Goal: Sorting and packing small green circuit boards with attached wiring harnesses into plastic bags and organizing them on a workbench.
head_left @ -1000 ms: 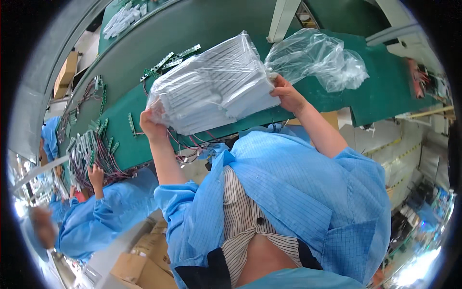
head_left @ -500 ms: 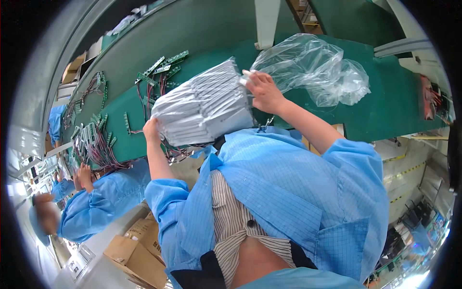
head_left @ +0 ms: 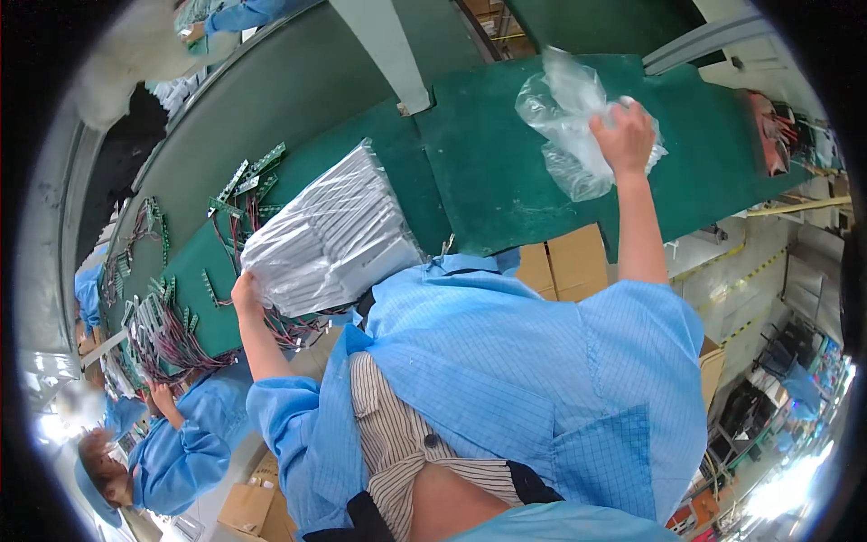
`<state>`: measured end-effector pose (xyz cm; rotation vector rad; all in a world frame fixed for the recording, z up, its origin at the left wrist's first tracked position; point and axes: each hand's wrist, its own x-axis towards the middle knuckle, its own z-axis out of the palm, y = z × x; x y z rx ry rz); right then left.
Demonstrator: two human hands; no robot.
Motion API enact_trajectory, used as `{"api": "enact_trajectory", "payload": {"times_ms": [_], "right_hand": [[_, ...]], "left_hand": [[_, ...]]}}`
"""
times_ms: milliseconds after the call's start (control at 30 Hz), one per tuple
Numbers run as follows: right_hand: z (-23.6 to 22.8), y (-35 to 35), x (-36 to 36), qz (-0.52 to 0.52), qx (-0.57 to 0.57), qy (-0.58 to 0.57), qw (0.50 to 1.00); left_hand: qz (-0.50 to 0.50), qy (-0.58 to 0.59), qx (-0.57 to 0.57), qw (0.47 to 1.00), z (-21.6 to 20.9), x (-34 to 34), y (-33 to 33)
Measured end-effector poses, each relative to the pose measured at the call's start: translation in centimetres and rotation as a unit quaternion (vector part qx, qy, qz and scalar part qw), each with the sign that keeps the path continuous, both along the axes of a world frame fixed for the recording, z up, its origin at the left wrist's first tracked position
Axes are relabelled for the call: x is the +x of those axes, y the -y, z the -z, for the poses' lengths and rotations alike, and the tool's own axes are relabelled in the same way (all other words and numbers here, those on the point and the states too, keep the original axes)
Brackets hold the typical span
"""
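A pack of grey-white slats [head_left: 330, 239] in clear plastic wrap lies tilted on the green bench, in front of my body. My left hand [head_left: 246, 294] pinches its lower left corner, with the fingertips partly hidden by the wrap. Out to the right, my right hand [head_left: 625, 140] is closed on a crumpled clear plastic bag [head_left: 578, 163], and the bag's loose end looks smeared by motion.
Small green circuit boards [head_left: 248, 185] with dark red wires lie left of the pack. A bigger wired heap [head_left: 163, 334] sits before a co-worker in a blue smock [head_left: 194, 443]. A post [head_left: 384, 54] stands at the back; cardboard boxes [head_left: 578, 262] lie below the bench's front edge.
My right hand has left the pack's right edge and moved right onto the clear bag, which is now bunched up. My left hand keeps its hold on the pack's corner. The view has shifted.
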<state>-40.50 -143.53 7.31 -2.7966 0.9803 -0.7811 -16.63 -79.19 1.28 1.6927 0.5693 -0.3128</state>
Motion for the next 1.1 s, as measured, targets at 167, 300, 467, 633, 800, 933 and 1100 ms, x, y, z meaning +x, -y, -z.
{"api": "enact_trajectory", "payload": {"times_ms": [167, 300, 467, 633, 800, 933, 1100], "right_hand": [[12.7, 4.1, -8.5, 0.145, -0.054, -0.079, 0.985], [13.6, 9.2, -10.1, 0.161, 0.082, -0.095, 0.979], [4.9, 9.4, -6.2, 0.168, 0.029, -0.173, 0.970], [-3.5, -0.3, -0.1, 0.001, 0.007, -0.081, 0.997], [0.5, -17.5, 7.5, -0.410, 0.229, -0.012, 0.883], [4.3, -28.8, 9.4, -0.483, 0.120, 0.007, 0.867], [5.1, -30.2, 11.2, -0.519, 0.174, -0.058, 0.835]], "left_hand": [[0.025, -0.020, 0.028, 0.999, 0.6, 0.3, 0.3], [0.056, -0.039, 0.062, 0.996, -0.5, 1.2, 2.3], [0.205, 0.001, 0.074, 0.976, -3.0, -0.1, 7.8], [0.374, 0.175, 0.607, 0.679, -3.5, -1.2, 11.3], [0.472, 0.383, 0.442, 0.660, -6.3, -3.6, 14.9], [0.528, 0.344, 0.434, 0.643, -3.9, -4.9, 15.4], [0.480, 0.387, 0.406, 0.674, -2.7, -5.3, 12.9]]}}
